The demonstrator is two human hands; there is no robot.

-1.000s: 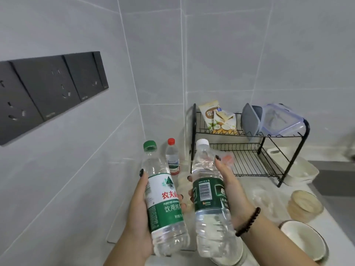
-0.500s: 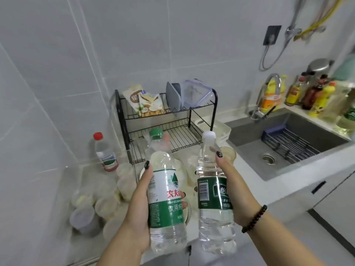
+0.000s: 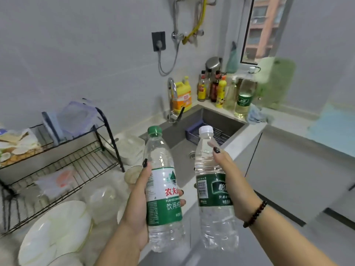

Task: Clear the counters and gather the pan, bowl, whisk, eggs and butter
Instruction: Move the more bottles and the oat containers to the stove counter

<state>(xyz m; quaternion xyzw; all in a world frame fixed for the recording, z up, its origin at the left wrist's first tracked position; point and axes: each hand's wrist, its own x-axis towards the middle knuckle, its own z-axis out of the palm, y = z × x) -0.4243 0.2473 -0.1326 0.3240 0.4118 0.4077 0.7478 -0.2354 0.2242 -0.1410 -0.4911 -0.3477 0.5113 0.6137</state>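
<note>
Two clear plastic water bottles are held upright, side by side and slightly apart, in front of a kitchen table. The left hand [image 3: 141,206] is wrapped around the green-capped bottle [image 3: 162,191]; its white and green label carries red Chinese characters, the words "PURIFIED DRIN…" cut off by the fingers, and white Chinese characters below. The right hand [image 3: 233,189] is clasped around the white-capped bottle [image 3: 213,191], whose dark green label shows a barcode and pale Chinese characters, partly hidden by the palm. A dark bead bracelet [image 3: 255,214] is worn on the right wrist. Both forearms are raised from the lower edge of the view, thumbs pointing up along the bottles.

Behind the bottles a grey sink [image 3: 192,131] is set into the table, with a dark rack [image 3: 206,131] in it and a curved tap [image 3: 172,100] at its far rim. A yellow jug [image 3: 183,95] with an orange label stands just beside the tap; its writing is too blurred to read. A row of sauce bottles [image 3: 217,87] is lined along the back corner near the window [image 3: 263,27].

To the left, a black wire rack [image 3: 76,158] stands on the table [image 3: 251,131], with white plates [image 3: 55,233] near the front edge. The pan, whisk, eggs and butter cannot be made out. Open floor lies to the right, in front of the cabinet doors [image 3: 297,181].
</note>
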